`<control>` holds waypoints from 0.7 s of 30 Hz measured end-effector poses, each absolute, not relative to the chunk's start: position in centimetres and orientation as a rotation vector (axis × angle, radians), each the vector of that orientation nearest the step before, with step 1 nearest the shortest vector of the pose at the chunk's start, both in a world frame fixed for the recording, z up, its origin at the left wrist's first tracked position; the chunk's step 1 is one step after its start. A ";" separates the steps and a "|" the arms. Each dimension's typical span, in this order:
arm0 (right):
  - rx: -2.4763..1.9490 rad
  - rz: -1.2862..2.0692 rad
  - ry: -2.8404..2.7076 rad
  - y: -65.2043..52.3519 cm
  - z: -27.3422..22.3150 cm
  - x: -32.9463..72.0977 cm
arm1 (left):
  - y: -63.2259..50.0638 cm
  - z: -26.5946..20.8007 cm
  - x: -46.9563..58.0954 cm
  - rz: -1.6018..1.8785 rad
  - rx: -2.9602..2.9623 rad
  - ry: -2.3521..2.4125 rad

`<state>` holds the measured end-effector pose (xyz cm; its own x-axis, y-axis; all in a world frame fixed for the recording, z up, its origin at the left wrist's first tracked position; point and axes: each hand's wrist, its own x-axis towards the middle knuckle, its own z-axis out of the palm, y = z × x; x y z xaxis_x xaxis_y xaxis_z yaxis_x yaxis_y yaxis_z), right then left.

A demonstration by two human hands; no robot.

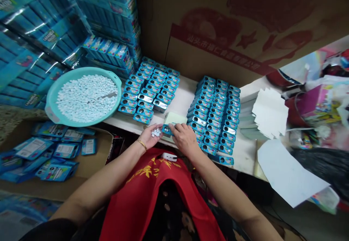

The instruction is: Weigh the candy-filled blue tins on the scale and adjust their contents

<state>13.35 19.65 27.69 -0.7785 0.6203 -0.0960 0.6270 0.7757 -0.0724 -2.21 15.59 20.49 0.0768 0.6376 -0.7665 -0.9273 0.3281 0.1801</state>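
Note:
At the table's front edge my left hand is turned palm up, its fingers curled into a cup around a small heap of white candies. My right hand grips a small blue tin right beside that palm, with the thumb over the tin's top. A pale yellow-green block lies just beyond the right fingers. Left of my hands, a turquoise basin holds many more pale candies, with a metal scoop partly sunk in them.
Blue tins stand in rows on the white table, in a left group and a right group. Wrapped blue packs are stacked behind the basin. A cardboard box holds blue packs. White card pieces stand at right.

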 end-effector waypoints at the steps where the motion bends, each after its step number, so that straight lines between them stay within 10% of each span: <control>1: 1.032 -0.150 2.889 19.7 27.5 13.6 | 15.6 20.4 -2.1 1.213 -0.402 0.880; 21: 1.608 -0.728 3.026 22.4 21.4 19.0 | 10.5 19.3 -4.8 1.181 -0.541 0.954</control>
